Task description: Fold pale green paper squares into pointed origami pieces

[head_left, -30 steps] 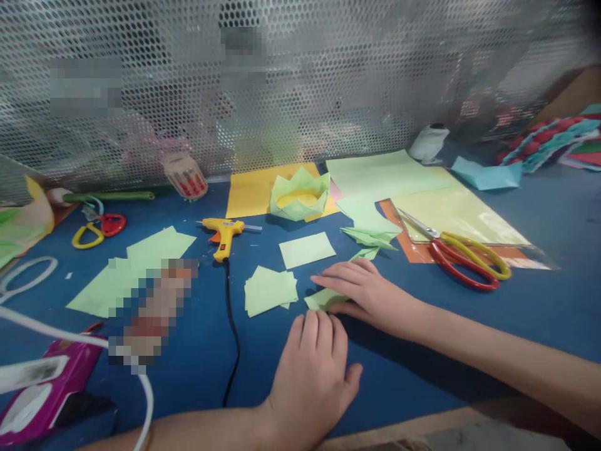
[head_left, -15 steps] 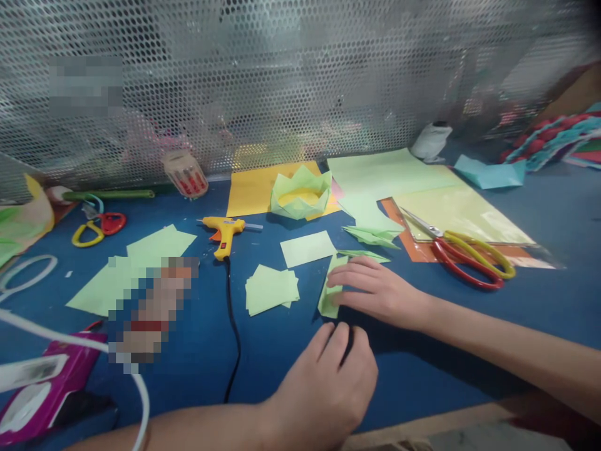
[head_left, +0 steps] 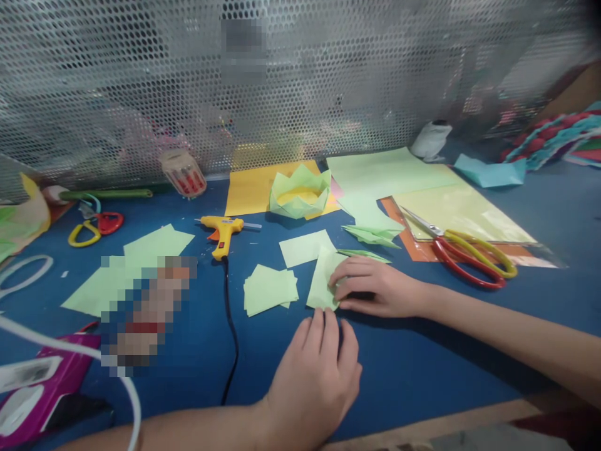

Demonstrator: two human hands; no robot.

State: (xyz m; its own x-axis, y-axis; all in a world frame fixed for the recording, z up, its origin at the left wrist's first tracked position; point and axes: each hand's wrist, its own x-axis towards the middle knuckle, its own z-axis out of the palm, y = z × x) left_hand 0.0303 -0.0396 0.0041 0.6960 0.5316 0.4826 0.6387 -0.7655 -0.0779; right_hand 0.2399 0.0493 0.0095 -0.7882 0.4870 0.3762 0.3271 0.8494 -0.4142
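A light green sheet of paper (head_left: 322, 279) lies on the blue table, its right side raised under my right hand (head_left: 375, 288). The fingers of that hand are bent round the paper's right edge, thumb below. My left hand (head_left: 322, 369) rests just in front of it with fingers stretched forward and a little apart. Its fingertips meet the paper's lower edge, and its thumb is hidden. Beside this sheet are a stack of small green papers (head_left: 270, 291) and a single green rectangle (head_left: 305, 247). Folded green pieces (head_left: 370, 235) lie just beyond my right hand.
A yellow glue gun (head_left: 223, 235) with a black cord lies left of the stack. Red-and-yellow scissors (head_left: 462, 254) are at right, smaller scissors (head_left: 96, 225) at left. A green paper crown-like ring (head_left: 300, 194) stands at the back before a perforated metal screen (head_left: 282, 94).
The green paper, narrow and folded before, now shows a wider face tilted to the left. My left hand has moved forward to its lower edge, and my right fingers have curled more.
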